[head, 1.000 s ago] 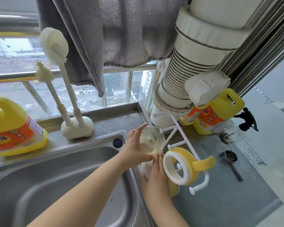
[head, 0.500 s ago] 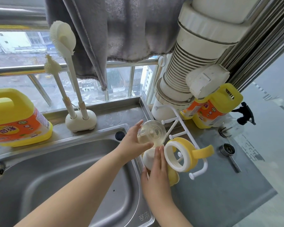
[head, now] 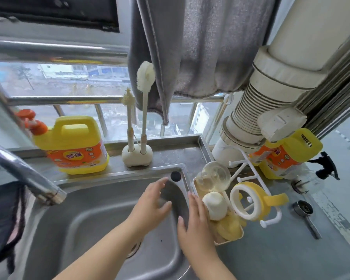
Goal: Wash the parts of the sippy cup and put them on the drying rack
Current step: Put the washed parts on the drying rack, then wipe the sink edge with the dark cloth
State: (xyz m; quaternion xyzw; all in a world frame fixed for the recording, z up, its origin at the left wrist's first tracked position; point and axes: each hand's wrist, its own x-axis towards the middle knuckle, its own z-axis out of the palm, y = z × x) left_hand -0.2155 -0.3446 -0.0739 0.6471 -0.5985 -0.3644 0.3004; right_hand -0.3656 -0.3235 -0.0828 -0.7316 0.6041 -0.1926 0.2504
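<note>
We see both hands over the right end of the steel sink [head: 73, 229], and neither holds anything. The left hand [head: 152, 207] hovers above the basin with its grip wide, fingers spread and relaxed. The right hand [head: 194, 225] lies along the sink's right rim, fingers straight and together, its grip also loose and empty, just beside the drying rack [head: 249, 168].

The rack stands on the grey bench [head: 291, 249] right of the sink. On it we find the parts of the sippy cup: the clear cup [head: 214, 178] sits upside down on a white peg at the back, the white cap [head: 215, 205] rests in front of it, and the yellow handled ring [head: 251, 201] hangs on a peg to the right. Softer yellow pieces [head: 228, 227] lie in the rack's tray; we cannot tell what they are.

Behind the sink, two brushes [head: 143, 110] stand upright in a white holder [head: 137, 157], next to a yellow soap jug [head: 75, 144]. A second yellow jug [head: 283, 152] stands behind the rack under a large white pipe [head: 271, 98]. The tap [head: 24, 172] reaches in from the left, and a grey towel [head: 200, 47] hangs above.
</note>
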